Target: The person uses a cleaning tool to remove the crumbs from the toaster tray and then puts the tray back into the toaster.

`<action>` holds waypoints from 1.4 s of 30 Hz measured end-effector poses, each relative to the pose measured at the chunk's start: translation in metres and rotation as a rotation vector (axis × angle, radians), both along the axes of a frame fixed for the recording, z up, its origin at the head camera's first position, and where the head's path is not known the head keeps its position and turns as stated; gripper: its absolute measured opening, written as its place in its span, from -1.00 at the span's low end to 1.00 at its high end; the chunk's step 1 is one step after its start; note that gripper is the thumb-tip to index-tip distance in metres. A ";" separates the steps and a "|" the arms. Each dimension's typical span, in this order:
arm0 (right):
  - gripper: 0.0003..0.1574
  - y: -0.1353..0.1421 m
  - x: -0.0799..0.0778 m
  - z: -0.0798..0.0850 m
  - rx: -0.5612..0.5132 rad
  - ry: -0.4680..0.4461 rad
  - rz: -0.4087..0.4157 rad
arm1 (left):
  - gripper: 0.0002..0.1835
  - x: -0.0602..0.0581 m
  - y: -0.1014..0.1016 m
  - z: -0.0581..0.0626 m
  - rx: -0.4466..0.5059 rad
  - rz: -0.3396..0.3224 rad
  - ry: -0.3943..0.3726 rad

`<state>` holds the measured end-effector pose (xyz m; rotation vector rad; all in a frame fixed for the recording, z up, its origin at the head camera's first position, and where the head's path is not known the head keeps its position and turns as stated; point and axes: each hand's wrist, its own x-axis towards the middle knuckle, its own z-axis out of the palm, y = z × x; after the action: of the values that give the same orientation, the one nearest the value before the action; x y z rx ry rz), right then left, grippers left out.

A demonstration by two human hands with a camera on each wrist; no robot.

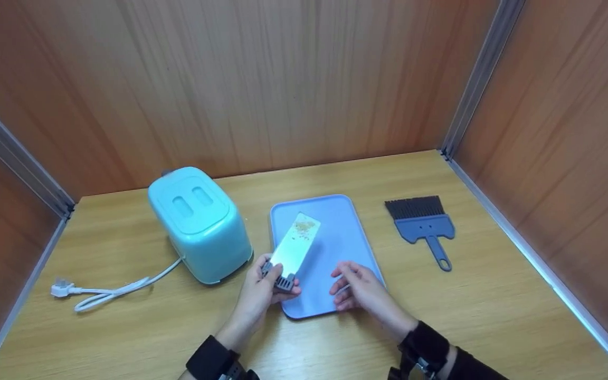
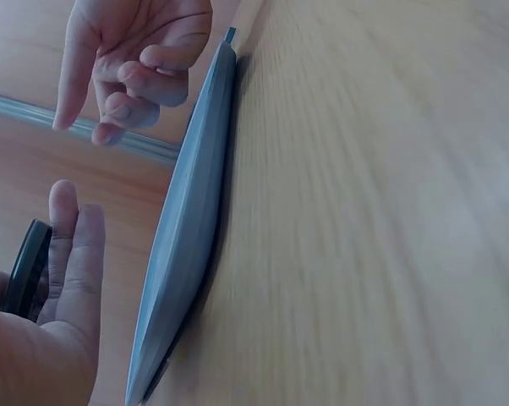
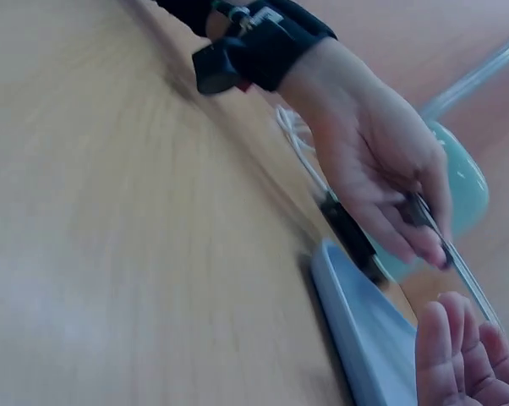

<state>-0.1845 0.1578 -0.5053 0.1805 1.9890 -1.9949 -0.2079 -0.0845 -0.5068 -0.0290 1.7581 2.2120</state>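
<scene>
My left hand [image 1: 262, 285] grips the dark slotted end of a toaster crumb tray [image 1: 296, 245], thumb on top. Yellowish crumbs [image 1: 304, 228] lie near the far end of its shiny metal plate. The crumb tray is held above a blue tray [image 1: 343, 227]. To its right, my right hand [image 1: 359, 287] hovers over the near right part of the blue tray, fingers loosely bent and holding nothing. In the right wrist view, the crumb tray [image 3: 470, 279] appears edge-on, pinched between thumb and fingers.
A turquoise toaster [image 1: 203, 227] stands at the left, its white cord and plug [image 1: 64, 288] lying on the table. A blue brush [image 1: 425, 227] with dark bristles lies at the right. Wooden panels [image 1: 283, 84] enclose the back and sides.
</scene>
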 end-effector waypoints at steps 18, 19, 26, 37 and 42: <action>0.09 0.145 -0.049 0.015 0.401 0.078 -0.230 | -0.70 -0.005 -0.006 0.002 -0.016 -0.043 -0.034; 0.11 0.151 -0.051 0.014 0.473 0.091 -0.228 | -0.70 -0.005 -0.005 0.002 -0.010 -0.046 -0.032; 0.09 0.183 -0.059 -0.002 0.860 0.176 -0.235 | -0.68 -0.004 -0.006 0.003 0.030 -0.055 -0.047; -0.14 0.215 -0.052 -0.009 1.115 0.146 -0.151 | -0.62 -0.003 -0.009 0.006 0.033 -0.052 -0.049; -0.32 0.214 -0.053 -0.010 1.134 0.146 -0.152 | -0.61 -0.002 -0.009 0.004 0.033 -0.055 -0.047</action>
<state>-0.2371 0.3713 -0.5153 0.4388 3.0255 -0.7145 -0.2104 -0.0935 -0.5028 -0.0240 1.6779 2.1826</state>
